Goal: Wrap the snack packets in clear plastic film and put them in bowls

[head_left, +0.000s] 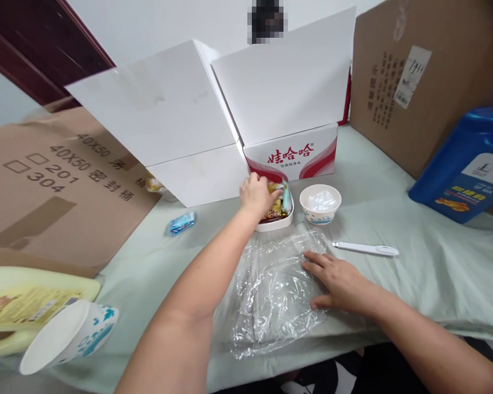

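Note:
My left hand [256, 196] reaches over a small white tub [277, 225] of wrapped snack packets [280, 207]. Its fingers curl down among the packets, with the fingertips hidden, so what they grip cannot be made out. Spread on the cloth in front lies a clear plastic bag [277, 290], crinkled and flat. On the right side of this bag rests my right hand [339, 280], palm down and fingers apart, holding nothing. Right of the tub stands a paper bowl [320, 207] with clear plastic inside. A white utility knife [365, 249] lies beyond my right hand.
White carton flaps and a printed box [290, 156] stand behind the tub. Blue packets [181, 223] lie at left. A tilted paper bowl [76, 336] and a yellow jug [36, 298] fill the near left. Right are a blue bottle [464, 164] and a brown carton [386, 82].

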Tool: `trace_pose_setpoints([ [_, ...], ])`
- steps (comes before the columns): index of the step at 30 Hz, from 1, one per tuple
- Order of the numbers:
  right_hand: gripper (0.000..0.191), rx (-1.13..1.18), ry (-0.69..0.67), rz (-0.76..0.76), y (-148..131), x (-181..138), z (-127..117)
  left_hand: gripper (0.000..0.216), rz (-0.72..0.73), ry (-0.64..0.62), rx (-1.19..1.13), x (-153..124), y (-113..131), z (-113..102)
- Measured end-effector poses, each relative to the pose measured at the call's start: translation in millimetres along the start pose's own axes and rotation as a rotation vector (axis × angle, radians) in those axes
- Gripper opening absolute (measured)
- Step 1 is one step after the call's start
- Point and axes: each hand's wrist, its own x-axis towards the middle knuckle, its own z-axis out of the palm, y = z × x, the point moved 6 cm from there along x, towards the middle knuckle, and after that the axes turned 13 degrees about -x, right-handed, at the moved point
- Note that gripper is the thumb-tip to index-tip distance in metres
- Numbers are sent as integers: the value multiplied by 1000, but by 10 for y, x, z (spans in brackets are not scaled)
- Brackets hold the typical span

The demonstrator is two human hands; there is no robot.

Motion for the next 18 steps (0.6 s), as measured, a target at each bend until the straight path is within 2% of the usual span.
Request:
trace_pose_setpoints([
  [3, 73, 27, 19, -11, 4, -13, -20, 38, 8, -42, -215, -60, 14, 144],
  [6, 71, 40, 34, -24, -4, -31, -34, 31, 103, 11, -371, -234, -13, 0],
  [8, 70, 32, 39, -32, -20, -41, -46, 22, 175, -3, -426, -445, -16, -114],
  [9, 70, 23, 37, -37, -32, -46, -51, 19, 201, -45, -446, -581, -10, -143],
  [11, 72, -1, 32, -44, -52, -54, -56, 16, 244, -215, -463, -903, 7, -117],
  [13, 74, -21, 28, -42, -60, -62, -52, 14, 261, -456, -423, -1253, -24, -4],
  [15, 78, -36, 25, -37, -56, -72, -36, 23, 236, -581, -297, -1517, -178, 81],
  [16, 80, -43, 23, -35, -52, -77, -23, 29, 199, -564, -213, -1584, -305, 85],
  [18, 83, -63, 22, -37, -45, -84, 4, 31, 78, -444, -52, -1627, -601, 14],
])
